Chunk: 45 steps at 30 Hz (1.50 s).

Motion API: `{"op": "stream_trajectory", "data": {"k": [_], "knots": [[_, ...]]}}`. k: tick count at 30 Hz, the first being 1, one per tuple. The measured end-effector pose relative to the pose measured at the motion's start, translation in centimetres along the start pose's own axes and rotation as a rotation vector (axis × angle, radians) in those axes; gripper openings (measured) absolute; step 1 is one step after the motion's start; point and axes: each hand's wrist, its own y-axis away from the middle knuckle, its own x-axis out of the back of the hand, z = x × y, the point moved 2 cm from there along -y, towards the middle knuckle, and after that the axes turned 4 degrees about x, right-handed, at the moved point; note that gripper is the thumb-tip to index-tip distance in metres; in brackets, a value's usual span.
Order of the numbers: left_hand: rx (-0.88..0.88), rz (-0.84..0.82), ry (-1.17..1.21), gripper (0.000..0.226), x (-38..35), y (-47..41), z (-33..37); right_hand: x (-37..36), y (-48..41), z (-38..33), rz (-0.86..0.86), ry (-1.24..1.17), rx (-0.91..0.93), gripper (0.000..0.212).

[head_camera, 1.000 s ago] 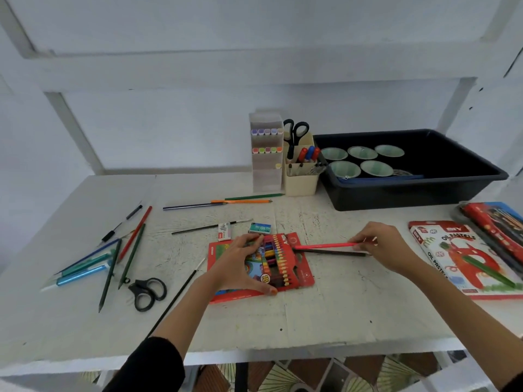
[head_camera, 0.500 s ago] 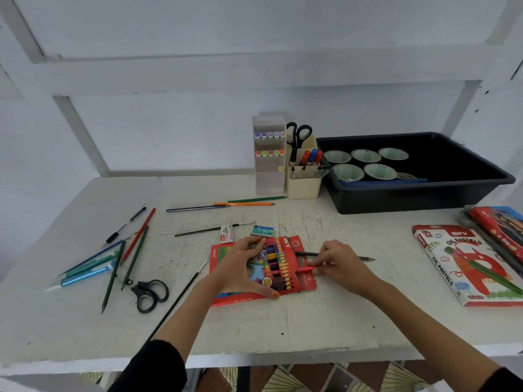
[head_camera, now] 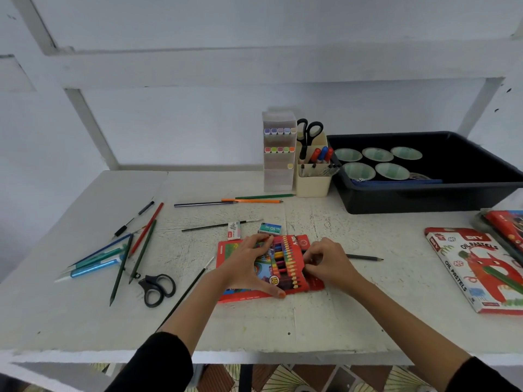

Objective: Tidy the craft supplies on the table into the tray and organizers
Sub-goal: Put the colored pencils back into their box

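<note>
Coloured-pencil box point(head_camera: 283, 264): under left hand point(head_camera: 245, 264), fingers spread flat, likely pinning it steady; right hand point(head_camera: 329, 264) at its right edge, fingers curled, grasp unclear; grey pencil point(head_camera: 365, 258) just beyond right hand.

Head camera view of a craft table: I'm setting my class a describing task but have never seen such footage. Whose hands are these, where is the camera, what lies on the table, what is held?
No machine here: a person wears one camera on the head, looking down at their hands. The left hand lies spread on an open red box of coloured pencils. The right hand curls its fingers at the box's right edge; what it grips is hidden. On the table lie loose pencils, black scissors and an oil pastels box. Behind stand a black tray and organizers.
</note>
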Motion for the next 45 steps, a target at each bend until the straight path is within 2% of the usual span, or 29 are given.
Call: {"op": "stream_trajectory", "data": {"k": [3,6,8,11,16,20,24,26,28,31,34,40,45], "knots": [[0.004,0.002,0.001,0.122,0.0,0.1,0.1,-1.1,0.1,0.2,0.056,0.061,0.003,0.017],[0.006,0.010,-0.033,0.124,-0.1,0.1,0.2,-2.0,0.4,0.2,0.130,0.093,0.008,0.021],[-0.008,0.027,-0.045,0.124,-0.1,0.1,0.1,-2.0,0.5,0.5,0.113,0.047,-0.006,0.020],[-0.019,0.036,-0.043,0.124,-0.3,0.0,-0.1,-0.9,0.8,0.9,-0.002,-0.042,0.004,0.014],[-0.016,0.036,-0.034,0.124,-0.3,-0.1,-0.2,0.3,1.1,1.3,0.088,-0.049,0.005,0.009],[-0.013,0.035,-0.037,0.123,-0.3,0.0,0.0,-0.9,0.9,0.9,0.113,0.024,0.003,0.010],[-0.010,0.025,-0.047,0.123,-0.3,0.0,0.1,-0.5,0.8,0.7,0.088,0.010,-0.012,0.009],[-0.007,0.025,-0.032,0.123,-0.2,0.0,0.0,0.3,0.8,0.7,0.131,-0.002,-0.016,0.006],[-0.009,0.024,-0.019,0.123,-0.2,0.0,0.0,1.4,1.2,1.7,0.218,0.064,-0.036,0.014],[-0.012,0.027,-0.026,0.124,-0.2,0.1,0.1,2.9,2.0,4.4,0.178,0.334,-0.124,0.033],[-0.016,0.026,-0.015,0.130,-0.2,0.0,0.0,3.8,3.0,6.1,0.143,0.372,-0.157,0.030],[-0.020,0.029,-0.007,0.136,-0.1,0.0,0.1,5.3,5.2,7.0,0.191,0.272,-0.099,0.024],[-0.022,0.026,-0.020,0.137,0.0,0.1,0.3,3.9,5.6,4.9,0.170,0.290,0.101,0.024]]}}
